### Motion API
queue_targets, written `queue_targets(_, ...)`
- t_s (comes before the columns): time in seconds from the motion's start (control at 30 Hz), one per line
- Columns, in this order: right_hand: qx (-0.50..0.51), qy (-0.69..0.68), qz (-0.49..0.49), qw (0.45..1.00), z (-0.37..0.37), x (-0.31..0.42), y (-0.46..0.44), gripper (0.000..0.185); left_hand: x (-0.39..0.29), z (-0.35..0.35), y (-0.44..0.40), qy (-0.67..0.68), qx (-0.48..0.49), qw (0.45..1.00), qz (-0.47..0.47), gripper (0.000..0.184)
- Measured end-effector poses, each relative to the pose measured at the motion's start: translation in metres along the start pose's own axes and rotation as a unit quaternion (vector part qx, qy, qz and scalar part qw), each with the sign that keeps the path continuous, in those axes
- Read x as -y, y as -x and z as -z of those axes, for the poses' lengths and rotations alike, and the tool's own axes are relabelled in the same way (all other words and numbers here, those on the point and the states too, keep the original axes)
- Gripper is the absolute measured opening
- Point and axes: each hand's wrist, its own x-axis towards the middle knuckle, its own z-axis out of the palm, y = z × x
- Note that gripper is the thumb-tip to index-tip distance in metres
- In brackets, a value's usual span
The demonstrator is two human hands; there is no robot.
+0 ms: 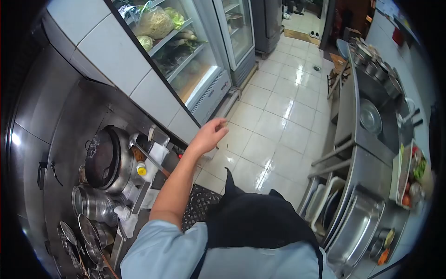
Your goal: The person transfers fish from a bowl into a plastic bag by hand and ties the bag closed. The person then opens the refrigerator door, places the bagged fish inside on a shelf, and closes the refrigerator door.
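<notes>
My left hand [212, 136] reaches forward above the tiled floor, level with the base of the glass-door fridge [210, 96]. Its fingers are loosely bent, the thumb stands apart from them, and nothing shows in the hand. Behind the forearm lies a ladle [151, 156] with a wooden handle on the stove-side counter. Close to it are a bottle with a yellow cap [141, 169] and a white cloth [158, 153]. My right hand is out of the picture, and a black apron [260, 221] covers my front.
A large lidded pot [108, 158] and several metal pans stand at the left. Along the right wall run a steel counter [371, 162], a metal basin [370, 116] and a steel tray [355, 228]. White floor tiles [274, 125] lead to a doorway. A black mat [199, 204] lies underfoot.
</notes>
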Motion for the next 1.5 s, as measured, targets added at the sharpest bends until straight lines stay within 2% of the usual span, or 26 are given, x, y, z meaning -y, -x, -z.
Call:
queue_targets(0.1,-0.005,-0.007,0.031,0.999,0.029,0.074,-0.072,0.024,0.003,0.026,-0.09,0.011,-0.115,0.992,-0.056,0.047)
queue_targets(0.2,-0.002,0.006,0.057,0.998,0.052,0.135,-0.15,0.024,-0.001,0.072,-0.164,0.12,-0.237,0.961,-0.075,0.045)
queue_targets(0.37,-0.001,0.041,0.042,0.998,0.098,0.197,-0.242,0.023,-0.012,0.183,-0.253,0.178,-0.466,0.855,-0.142,0.032)
queue_targets(0.43,-0.003,0.054,0.028,0.998,0.121,0.218,-0.273,0.023,-0.01,0.228,-0.284,0.197,-0.552,0.788,-0.191,0.031)
queue_targets(0.57,0.003,0.081,0.005,0.997,0.167,0.251,-0.324,0.023,-0.024,0.295,-0.319,0.044,-0.733,0.66,-0.158,0.034)
queue_targets(0.6,0.004,0.088,0.003,0.996,0.177,0.257,-0.334,0.023,-0.031,0.307,-0.317,0.017,-0.745,0.654,-0.133,0.042)
queue_targets(0.7,0.011,0.105,0.004,0.994,0.207,0.268,-0.363,0.022,-0.024,0.346,-0.32,-0.243,-0.833,0.485,-0.105,0.054)
queue_targets(0.73,0.012,0.108,0.007,0.994,0.218,0.266,-0.371,0.022,-0.015,0.361,-0.321,-0.228,-0.843,0.482,-0.075,0.065)
queue_targets(0.8,0.013,0.112,0.006,0.994,0.242,0.254,-0.38,0.022,0.017,0.391,-0.324,-0.191,-0.857,0.478,-0.011,0.074)
queue_targets(0.9,0.007,0.103,-0.006,0.995,0.274,0.221,-0.378,0.022,0.023,0.429,-0.323,-0.206,-0.856,0.471,0.058,0.063)
queue_targets(0.97,0.0,0.098,-0.015,0.995,0.296,0.201,-0.377,0.022,0.014,0.45,-0.327,-0.231,-0.87,0.423,0.104,0.058)
queue_targets(1.0,-0.002,0.095,-0.019,0.995,0.306,0.19,-0.376,0.022,0.01,0.46,-0.323,-0.24,-0.874,0.41,0.101,0.058)
queue_targets(1.03,-0.003,0.092,-0.023,0.995,0.314,0.18,-0.376,0.022,0.008,0.467,-0.321,-0.25,-0.879,0.402,0.055,0.059)
queue_targets(1.1,-0.007,0.088,-0.031,0.996,0.329,0.158,-0.375,0.022,0.0,0.474,-0.321,-0.251,-0.874,0.403,0.104,0.061)
queue_targets(1.2,-0.017,0.079,-0.035,0.996,0.343,0.142,-0.38,0.022,-0.018,0.463,-0.316,-0.205,-0.849,0.448,0.192,0.066)
queue_targets(1.23,-0.019,0.076,-0.036,0.996,0.348,0.139,-0.383,0.022,-0.01,0.47,-0.312,-0.199,-0.839,0.468,0.192,0.068)
queue_targets(1.3,-0.026,0.067,-0.036,0.997,0.354,0.133,-0.382,0.022,0.027,0.499,-0.296,-0.186,-0.813,0.517,0.192,0.071)
queue_targets(1.43,-0.042,0.048,-0.047,0.997,0.36,0.11,-0.372,0.022,0.043,0.513,-0.284,-0.185,-0.803,0.551,0.131,0.072)
queue_targets(1.5,-0.047,0.039,-0.059,0.996,0.36,0.095,-0.356,0.022,0.057,0.525,-0.28,-0.197,-0.803,0.552,0.108,0.069)
